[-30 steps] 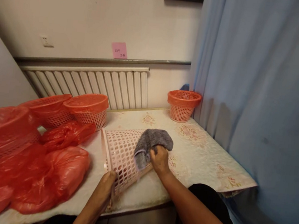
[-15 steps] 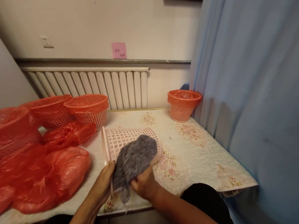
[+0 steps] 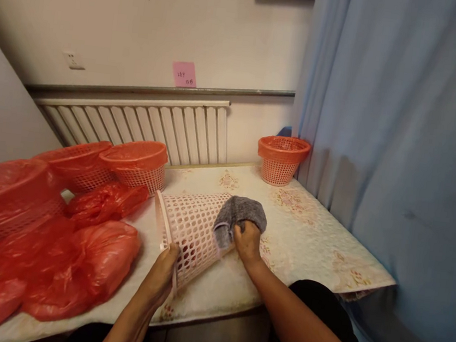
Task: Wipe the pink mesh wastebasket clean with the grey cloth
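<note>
So there's a pale pink mesh basket (image 3: pixel 193 222) tipped on its side on a floral tablecloth (image 3: pixel 306 240), sitting mid-table towards the near edge, with its open mouth facing left and its base end off to the right. The left hand (image 3: pixel 163 273) has the near side of the rim in its grip, thumb resting over the edge, though the rest of its fingers are mostly out of sight. The right hand (image 3: pixel 247 244) is clenched around a bunched grey cloth (image 3: pixel 243 211), which is draped over the basket's right end and hides a good bit of it, so I can't tell how hard it's pressed on there.

Left side is pretty crowded: a big loose heap of red plastic bags (image 3: pixel 97 266) at the near left, a smaller crumpled red bundle (image 3: pixel 107 204) just beyond it, and three baskets lined with red plastic, namely a left one (image 3: pixel 5 206), a middle one (image 3: pixel 84 168) and a right one (image 3: pixel 145 175) closest to the radiator (image 3: pixel 142 128). Another red-lined basket (image 3: pixel 281 169) stands upright at the far right corner, well apart from those, right by the blue curtain (image 3: pixel 381 128). On the far wall there's a pink note (image 3: pixel 184 74) just above a pipe (image 3: pixel 159 89), plus a socket (image 3: pixel 73 60) further left
</note>
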`<action>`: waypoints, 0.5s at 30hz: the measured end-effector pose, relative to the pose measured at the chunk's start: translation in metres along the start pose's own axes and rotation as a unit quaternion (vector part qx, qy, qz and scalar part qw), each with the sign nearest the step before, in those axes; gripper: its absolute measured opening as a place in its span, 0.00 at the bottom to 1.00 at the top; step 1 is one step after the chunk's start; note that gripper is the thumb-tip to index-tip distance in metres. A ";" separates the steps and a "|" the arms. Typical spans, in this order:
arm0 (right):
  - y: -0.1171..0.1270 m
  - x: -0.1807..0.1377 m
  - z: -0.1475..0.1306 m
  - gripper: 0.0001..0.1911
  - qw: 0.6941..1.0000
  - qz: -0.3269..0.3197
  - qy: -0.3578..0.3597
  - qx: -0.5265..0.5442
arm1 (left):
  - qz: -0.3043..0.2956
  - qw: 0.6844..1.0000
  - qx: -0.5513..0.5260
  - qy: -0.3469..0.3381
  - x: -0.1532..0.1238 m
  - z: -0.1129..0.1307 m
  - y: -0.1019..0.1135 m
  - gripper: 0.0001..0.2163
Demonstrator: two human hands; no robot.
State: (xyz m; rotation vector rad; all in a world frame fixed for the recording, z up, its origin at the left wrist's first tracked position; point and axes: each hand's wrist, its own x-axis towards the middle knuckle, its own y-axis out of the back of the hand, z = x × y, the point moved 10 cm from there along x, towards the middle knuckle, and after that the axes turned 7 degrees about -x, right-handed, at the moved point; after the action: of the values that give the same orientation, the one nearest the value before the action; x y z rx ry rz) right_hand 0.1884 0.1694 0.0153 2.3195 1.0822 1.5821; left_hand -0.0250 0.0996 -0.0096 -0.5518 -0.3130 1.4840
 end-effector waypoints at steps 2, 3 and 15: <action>0.000 0.005 0.017 0.14 0.999 0.011 -0.047 -0.015 | -0.003 1.000 0.008 -0.009 0.000 0.001 -0.001 0.34; -0.001 0.006 0.021 0.15 0.998 0.013 -0.059 -0.018 | -0.003 1.000 0.010 -0.012 0.000 0.002 -0.001 0.34; 0.063 -0.075 -0.134 0.08 0.939 0.013 0.306 0.157 | 0.041 0.997 -0.058 0.017 -0.010 -0.002 -0.014 0.26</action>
State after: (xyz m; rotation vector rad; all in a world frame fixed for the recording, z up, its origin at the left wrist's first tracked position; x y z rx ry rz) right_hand 0.0899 0.0393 0.0479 2.0474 1.5244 2.3869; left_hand -0.0126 0.0898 -0.0022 -0.6892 -0.3544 1.5407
